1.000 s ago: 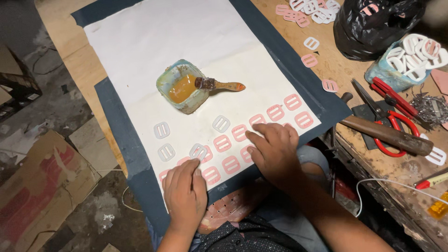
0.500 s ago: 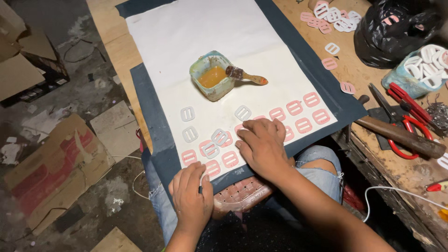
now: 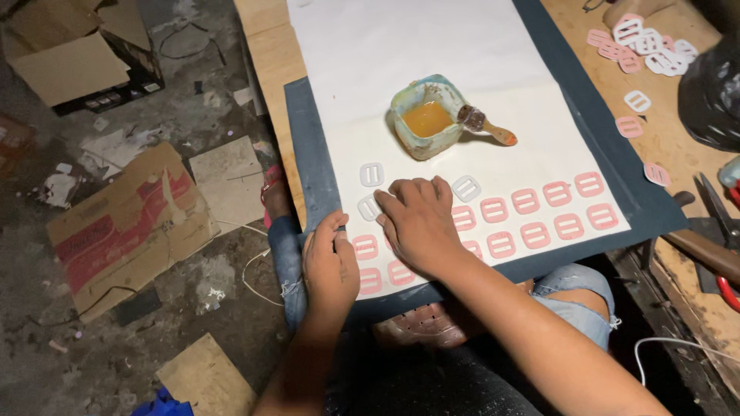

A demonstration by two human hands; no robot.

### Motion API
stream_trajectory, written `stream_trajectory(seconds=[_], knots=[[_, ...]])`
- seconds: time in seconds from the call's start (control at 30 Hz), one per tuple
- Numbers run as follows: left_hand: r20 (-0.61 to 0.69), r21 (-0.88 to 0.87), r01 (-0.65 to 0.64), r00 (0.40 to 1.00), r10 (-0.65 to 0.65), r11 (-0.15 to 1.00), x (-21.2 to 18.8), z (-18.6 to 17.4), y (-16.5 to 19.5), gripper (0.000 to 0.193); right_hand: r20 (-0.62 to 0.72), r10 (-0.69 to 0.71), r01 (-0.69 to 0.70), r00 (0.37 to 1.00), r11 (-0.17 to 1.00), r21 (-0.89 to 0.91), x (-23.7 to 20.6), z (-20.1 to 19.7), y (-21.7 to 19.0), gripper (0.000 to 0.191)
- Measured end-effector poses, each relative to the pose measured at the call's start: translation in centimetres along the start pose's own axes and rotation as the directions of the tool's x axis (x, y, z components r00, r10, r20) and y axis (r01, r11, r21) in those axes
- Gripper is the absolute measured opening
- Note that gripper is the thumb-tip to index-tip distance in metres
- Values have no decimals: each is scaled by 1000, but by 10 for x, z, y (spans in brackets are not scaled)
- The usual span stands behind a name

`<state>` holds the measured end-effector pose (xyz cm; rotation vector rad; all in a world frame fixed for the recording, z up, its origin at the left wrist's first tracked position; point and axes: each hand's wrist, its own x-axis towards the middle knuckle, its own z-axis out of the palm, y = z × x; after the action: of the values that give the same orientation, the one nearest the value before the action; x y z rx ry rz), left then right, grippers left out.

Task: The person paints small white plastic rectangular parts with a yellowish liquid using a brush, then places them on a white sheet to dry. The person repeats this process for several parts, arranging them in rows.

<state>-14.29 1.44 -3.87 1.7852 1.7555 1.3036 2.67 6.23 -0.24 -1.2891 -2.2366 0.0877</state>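
Note:
A white sheet lies on a dark mat. Rows of pink buckle-shaped pieces run across its near end, with a few white ones to the left. My right hand rests palm down on the pieces at the left of the rows, fingers flat, holding nothing. My left hand sits at the sheet's near left edge with its fingers curled and thumb and forefinger pinched. What it grips is hidden. Behind my hands stands a square tub of amber glue with a brush leaning on its rim.
Loose pink and white pieces lie on the wooden bench at the upper right, beside a black bag. A wooden-handled tool and scissors lie at the right. Cardboard scraps cover the floor on the left. A white cable hangs by my knee.
My left hand has risen from my lap to the sheet's near left edge. My right hand has stayed flat on the left end of the rows. The view has shifted.

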Motion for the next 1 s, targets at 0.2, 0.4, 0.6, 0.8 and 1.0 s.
stream_trajectory(seconds=[0.2, 0.4, 0.6, 0.8, 1.0], knots=[[-17, -210, 79, 996, -84, 975, 0, -5, -6, 33, 50, 8, -15, 999, 989, 149, 21, -1, 1, 27], [436, -602, 679, 720, -540, 420, 19, -3, -16, 31, 182, 20, -127, 983, 791, 598, 16, -3, -3, 9], [333, -675, 574, 798, -502, 465, 24, 1, -19, 25, 245, 188, -302, 951, 735, 607, 20, 4, 0, 19], [325, -707, 489, 866, -380, 511, 20, 5, -16, 20, 611, 390, -724, 689, 339, 600, 36, 4, 3, 16], [233, -521, 337, 940, -249, 784, 26, -1, -18, 19, 640, 303, -704, 706, 402, 585, 43, -7, 1, 10]])
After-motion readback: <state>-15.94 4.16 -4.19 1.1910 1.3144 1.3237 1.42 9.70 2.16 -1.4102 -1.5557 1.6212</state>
